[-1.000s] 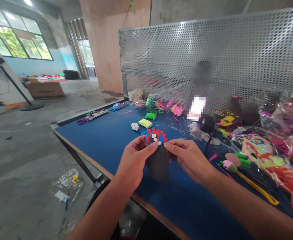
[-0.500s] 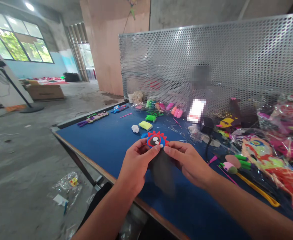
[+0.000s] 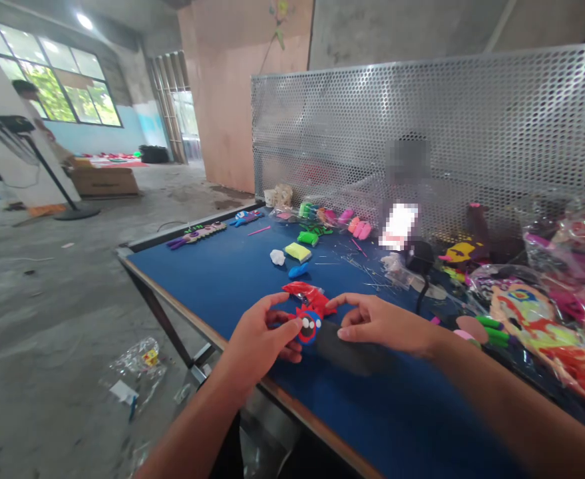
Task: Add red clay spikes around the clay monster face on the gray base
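My left hand (image 3: 267,332) grips a round blue clay piece (image 3: 309,327) with a red spiky rim and a dark eye bearing white spots. Thumb and fingers pinch its left side. Just right of it is my right hand (image 3: 372,322), thumb and forefinger apart, with nothing visible between them. Behind the piece, a red packet (image 3: 305,290) lies on the blue tabletop. Farther back are a blue clay lump (image 3: 299,270), a white lump (image 3: 277,257), a yellow packet (image 3: 298,251) and a green packet (image 3: 307,238).
Bagged colourful clay pieces (image 3: 546,319) crowd the table's right side. Finished clay figures (image 3: 199,234) line the far left edge. A perforated metal screen (image 3: 342,126) stands behind, with a lit, blurred phone (image 3: 398,226) before it. A person (image 3: 30,93) is at the far left.
My right hand has let go of the clay piece and moved right. My left hand has brought the piece lower and nearer. The red packet and blue lump now show more fully. The view has shifted slightly.
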A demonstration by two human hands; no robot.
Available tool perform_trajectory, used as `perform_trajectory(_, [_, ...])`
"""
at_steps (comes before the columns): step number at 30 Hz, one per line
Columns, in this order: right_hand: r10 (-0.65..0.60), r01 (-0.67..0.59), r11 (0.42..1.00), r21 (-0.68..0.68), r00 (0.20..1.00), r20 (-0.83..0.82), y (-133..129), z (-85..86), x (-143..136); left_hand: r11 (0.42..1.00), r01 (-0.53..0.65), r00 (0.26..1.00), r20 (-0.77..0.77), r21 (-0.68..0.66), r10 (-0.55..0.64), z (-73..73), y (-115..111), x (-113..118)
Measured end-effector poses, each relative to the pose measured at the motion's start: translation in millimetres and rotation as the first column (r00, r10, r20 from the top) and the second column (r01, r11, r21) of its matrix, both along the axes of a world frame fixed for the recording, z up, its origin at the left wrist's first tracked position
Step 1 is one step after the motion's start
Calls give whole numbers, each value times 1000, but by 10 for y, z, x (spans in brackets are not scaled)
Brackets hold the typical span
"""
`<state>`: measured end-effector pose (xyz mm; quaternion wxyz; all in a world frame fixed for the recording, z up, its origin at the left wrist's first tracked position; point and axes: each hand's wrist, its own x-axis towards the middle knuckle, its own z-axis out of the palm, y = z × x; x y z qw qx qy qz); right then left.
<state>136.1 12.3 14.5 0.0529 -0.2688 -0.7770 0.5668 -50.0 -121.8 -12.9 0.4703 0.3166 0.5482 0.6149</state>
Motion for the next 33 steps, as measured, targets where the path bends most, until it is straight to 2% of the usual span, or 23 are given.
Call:
perform_trajectory(4, [28, -45, 975, 219, 996, 82, 4, -40, -9, 995, 78, 976, -197, -63, -89, -53, -8, -62])
perform_trajectory(7, [-13, -37, 909, 416, 993, 116, -37, -74, -30, 994, 77, 887, -451, -72, -102, -92, 2, -117])
perform_trajectory(9, [-31, -49, 832, 553, 990, 135, -66, -74, -33, 999, 35, 742, -669, -16, -37, -94, 5, -157])
perform_trajectory(11, [-38, -78, 746, 661, 986, 159, -77, -61, -27, 1000, -12, 560, -828, 5, 11, -67, 13, -199])
perform_trajectory(14, [-116, -49, 667, 743, 979, 168, -39, -70, -21, 999, -29, 348, -937, -33, -21, 16, 77, -266])
perform_trajectory(16, [-211, 47, 641, 766, 970, 118, 19, -124, -28, 998, 61, 243, -970, 0, -14, 76, 185, -314])
perform_trajectory(18, [-240, 102, 605, 790, 969, 59, 81, -209, -46, 973, 228, 144, -990, 39, 6, 121, 355, -364])
perform_trajectory(21, [-170, 81, 589, 804, 985, 26, 138, -332, -87, 884, 466, -11, -1000, -25, -22, 144, 684, -430])
perform_trajectory(24, [-152, 107, 629, 770, 988, -14, 147, -390, -136, 766, 618, -146, -984, -175, -106, 141, 982, -453])
perform_trajectory(26, [-179, 157, 655, 739, 983, -50, 155, -393, -163, 732, 641, -188, -972, -228, -138, 156, 1122, -440])
perform_trajectory(29, [-244, 258, 680, 686, 962, -120, 202, -347, -160, 702, 668, -204, -968, -249, -149, 234, 1270, -380])
perform_trajectory(33, [-324, 379, 700, 606, 924, -203, 271, -190, -27, 640, 745, -128, -982, -190, -142, 408, 1466, -221])
